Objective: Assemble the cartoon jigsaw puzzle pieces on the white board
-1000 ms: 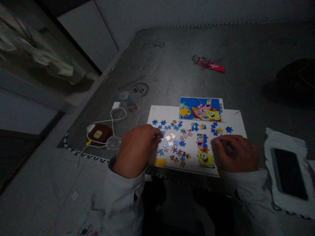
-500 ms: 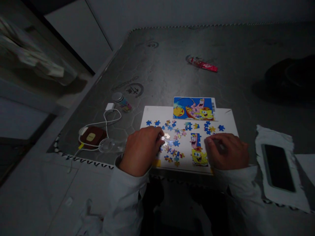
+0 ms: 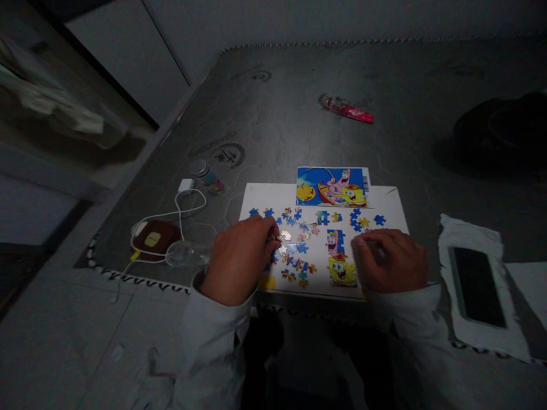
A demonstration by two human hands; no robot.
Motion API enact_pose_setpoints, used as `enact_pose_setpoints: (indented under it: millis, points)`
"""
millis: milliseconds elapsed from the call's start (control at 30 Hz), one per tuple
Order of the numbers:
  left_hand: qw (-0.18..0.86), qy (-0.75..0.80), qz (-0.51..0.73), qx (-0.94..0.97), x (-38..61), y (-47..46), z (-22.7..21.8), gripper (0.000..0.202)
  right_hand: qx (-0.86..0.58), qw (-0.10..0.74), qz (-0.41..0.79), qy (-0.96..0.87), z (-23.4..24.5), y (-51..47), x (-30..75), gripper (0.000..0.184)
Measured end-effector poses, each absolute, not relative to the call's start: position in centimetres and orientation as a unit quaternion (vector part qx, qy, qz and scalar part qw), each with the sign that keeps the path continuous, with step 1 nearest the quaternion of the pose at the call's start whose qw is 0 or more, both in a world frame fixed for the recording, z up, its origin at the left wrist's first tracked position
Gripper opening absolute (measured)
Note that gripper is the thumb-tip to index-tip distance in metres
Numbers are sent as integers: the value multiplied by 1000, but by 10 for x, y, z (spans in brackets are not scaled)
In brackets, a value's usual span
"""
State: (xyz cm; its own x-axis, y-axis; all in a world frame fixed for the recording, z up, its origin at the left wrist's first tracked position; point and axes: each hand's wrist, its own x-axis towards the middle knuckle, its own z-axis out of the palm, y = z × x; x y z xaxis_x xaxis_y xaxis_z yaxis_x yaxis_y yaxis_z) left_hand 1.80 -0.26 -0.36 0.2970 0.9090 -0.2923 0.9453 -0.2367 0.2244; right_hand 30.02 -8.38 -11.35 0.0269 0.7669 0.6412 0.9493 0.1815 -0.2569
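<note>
My left hand point(image 3: 241, 256) is over the left side of a white board point(image 3: 273, 195), thumb and forefinger pinched on a small puzzle piece point(image 3: 273, 238) that is mostly hidden. Around its fingertips lie several loose puzzle pieces point(image 3: 302, 247), mostly blue, yellow and pink. A joined puzzle section point(image 3: 341, 270) showing a yellow and a pink cartoon figure lies upright to me near the board's front. Just right of it rests my right hand point(image 3: 393, 259), its fingers curled in and nothing visible in them. Behind the pieces is a picture card point(image 3: 331, 187) with the same figures.
At left are a small capped bottle point(image 3: 208, 176), a brown case point(image 3: 158, 239) with a white cable, and a clear plastic cup point(image 3: 186, 254). A phone point(image 3: 478, 287) lies on white paper at right. Farther back are a red packet point(image 3: 348, 109) and a dark object point(image 3: 499, 134).
The whole view has shifted slightly, so everything sits a little farther left. My left fingertips stay pinched by the loose pieces, and my right hand keeps its place beside the joined section.
</note>
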Motion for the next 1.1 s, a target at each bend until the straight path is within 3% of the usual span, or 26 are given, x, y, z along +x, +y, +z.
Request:
enact_pose_setpoints:
  millis: [200, 333, 600, 1100]
  points:
    - [192, 594, -58, 779, 18, -3, 0, 6, -636, 351, -126, -675, -115, -85, 299, 18]
    - [184, 597, -60, 779, 17, -3, 2, 14, -657, 340, -112, -664, -120, -85, 303, 24]
    - [184, 600, -48, 777, 18, -2, 0, 21, -639, 350, -129, -673, -114, -84, 298, 18]
    - [184, 582, -47, 791, 17, -5, 3, 16, -644, 336, -113, -678, -117, -85, 303, 19]
